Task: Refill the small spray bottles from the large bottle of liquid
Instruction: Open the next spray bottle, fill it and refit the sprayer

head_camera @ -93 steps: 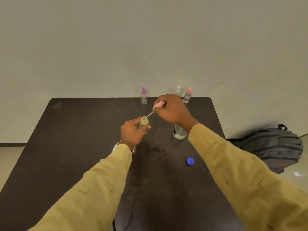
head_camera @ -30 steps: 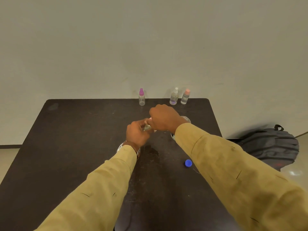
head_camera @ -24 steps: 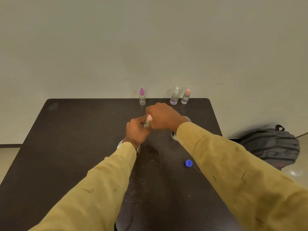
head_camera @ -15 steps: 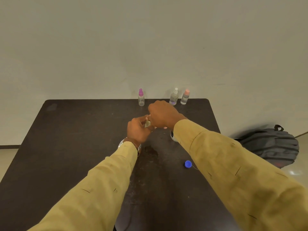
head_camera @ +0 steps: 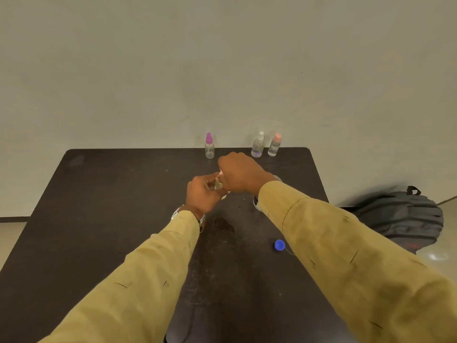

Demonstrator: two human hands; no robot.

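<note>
"What did the hands have?"

"The left hand (head_camera: pixel 202 194) gripped the small yellowish bottle (head_camera: pixel 218 186) by its body, fingers curled round it, over the middle of the table (head_camera: pixel 111 206). The right hand (head_camera: pixel 241 175) was closed over the bottle's top, fingers curled on the pink spray cap (head_camera: pixel 220 173), of which only a sliver showed. Whether the bottle touched the tabletop, I could not tell."

"And the large bottle (head_camera: pixel 255 203)?"

"Just right of the hands, mostly hidden behind the right sleeve. A blue cap (head_camera: pixel 279 245) lay nearer the person, apart from it."

"Anything further out?"

"Three bottles stood upright along the far edge: the purple-capped bottle (head_camera: pixel 209 147) alone, the white-capped bottle (head_camera: pixel 258 146) and the peach-capped bottle (head_camera: pixel 274 146) side by side. A grey backpack (head_camera: pixel 405 219) lay on the floor to the right."
</note>
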